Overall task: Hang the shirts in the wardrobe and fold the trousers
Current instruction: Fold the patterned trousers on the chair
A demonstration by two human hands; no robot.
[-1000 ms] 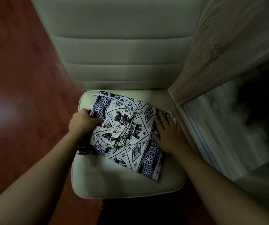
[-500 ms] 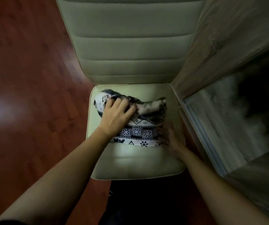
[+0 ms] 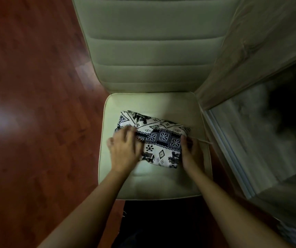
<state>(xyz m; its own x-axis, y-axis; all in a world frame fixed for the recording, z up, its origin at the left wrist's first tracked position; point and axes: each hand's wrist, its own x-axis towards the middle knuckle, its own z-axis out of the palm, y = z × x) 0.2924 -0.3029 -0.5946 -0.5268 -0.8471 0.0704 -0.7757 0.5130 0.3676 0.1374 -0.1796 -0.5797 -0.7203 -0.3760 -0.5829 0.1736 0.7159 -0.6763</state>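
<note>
Black-and-white patterned trousers point(image 3: 158, 138) with elephant motifs lie folded into a compact rectangle on the seat of a cream padded chair point(image 3: 152, 181). My left hand point(image 3: 124, 151) lies flat on the bundle's left end, fingers spread over the fabric. At the bundle's right edge my right hand point(image 3: 191, 153) has its fingers curled against the cloth. A thin white drawstring point(image 3: 203, 141) pokes out to the right past my right hand. No shirts are in view.
The chair's ribbed backrest point(image 3: 152, 51) rises behind the seat. A light wooden wardrobe panel point(image 3: 261, 42) and a sliding door track point(image 3: 233, 154) stand close on the right. Red-brown wooden floor point(image 3: 32, 104) spreads to the left.
The trousers went from a wider, looser spread to a smaller folded rectangle. My left hand brought fabric over and now rests on the left end; my right hand stayed at the right edge.
</note>
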